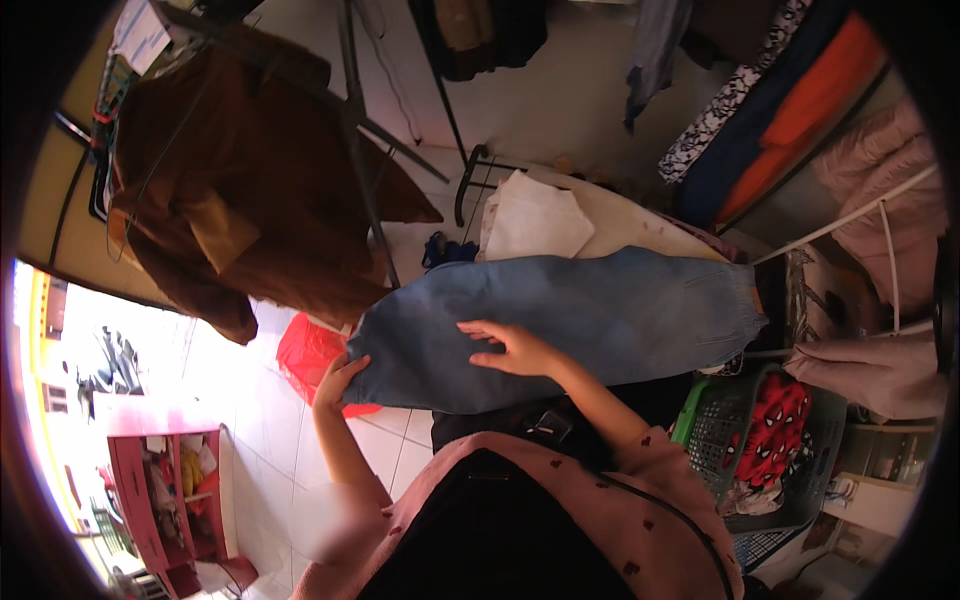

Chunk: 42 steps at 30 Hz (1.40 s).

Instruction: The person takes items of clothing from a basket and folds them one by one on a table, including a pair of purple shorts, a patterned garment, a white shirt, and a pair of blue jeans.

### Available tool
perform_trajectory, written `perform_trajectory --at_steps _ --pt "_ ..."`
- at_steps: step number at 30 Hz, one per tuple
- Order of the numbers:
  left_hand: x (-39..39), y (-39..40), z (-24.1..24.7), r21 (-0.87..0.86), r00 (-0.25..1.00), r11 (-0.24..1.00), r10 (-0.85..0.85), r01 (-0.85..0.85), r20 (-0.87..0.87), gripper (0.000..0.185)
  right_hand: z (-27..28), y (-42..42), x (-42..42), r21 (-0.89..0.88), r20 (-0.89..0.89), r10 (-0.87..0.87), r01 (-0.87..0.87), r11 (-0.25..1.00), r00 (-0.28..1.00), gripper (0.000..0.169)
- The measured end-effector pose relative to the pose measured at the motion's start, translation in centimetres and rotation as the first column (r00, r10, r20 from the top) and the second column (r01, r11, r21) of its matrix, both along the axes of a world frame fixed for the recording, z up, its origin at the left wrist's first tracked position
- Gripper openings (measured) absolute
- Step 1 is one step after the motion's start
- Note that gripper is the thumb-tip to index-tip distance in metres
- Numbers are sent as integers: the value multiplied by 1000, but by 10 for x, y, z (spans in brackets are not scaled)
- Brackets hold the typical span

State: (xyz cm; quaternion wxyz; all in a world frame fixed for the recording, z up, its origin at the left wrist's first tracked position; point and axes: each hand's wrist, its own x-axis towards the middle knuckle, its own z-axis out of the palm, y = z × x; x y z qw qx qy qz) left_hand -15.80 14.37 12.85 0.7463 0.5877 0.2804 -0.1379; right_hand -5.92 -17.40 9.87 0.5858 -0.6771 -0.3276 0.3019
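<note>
A pair of blue denim jeans [570, 300], folded lengthwise, lies spread across the ironing board [637, 214] before me. Its waistband with a brown patch points to the right. At the leg-hem end, my left hand [339, 381] grips the edge of the denim, thumb on top. My right hand [517, 351] is over the middle of the legs with its fingers apart, holding nothing; whether the palm touches the fabric I cannot tell. Behind the jeans, a white cloth [534, 217] rests on the cream board cover.
Brown garments [247, 172] hang from a rack at the left. Below them a red plastic bag [304, 352] sits on the tiled floor. A dark green laundry basket [780, 495] with clothes stands at right. A pink cabinet [165, 495] is at lower left.
</note>
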Motion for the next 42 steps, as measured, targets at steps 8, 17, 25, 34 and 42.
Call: perform_trajectory --at_steps 8,17,25,34,42 --pt "87 -187 116 266 769 908 -417 324 485 36 99 -7 -16 410 140 -472 383 828 870 87" --pt "130 -274 66 844 441 418 -722 -338 534 58 77 -141 -17 239 -670 -690 959 150 274 49" --pt "209 -254 -10 545 403 177 -854 820 -329 90 76 -196 -42 387 -598 -654 881 271 463 49" --pt "216 -236 -32 212 338 286 -899 934 -278 87 108 -184 -44 514 -471 -483 675 530 738 52" --pt "207 -219 5 -153 350 318 -892 936 286 97 112 -178 -46 645 -599 -318 678 354 735 67"
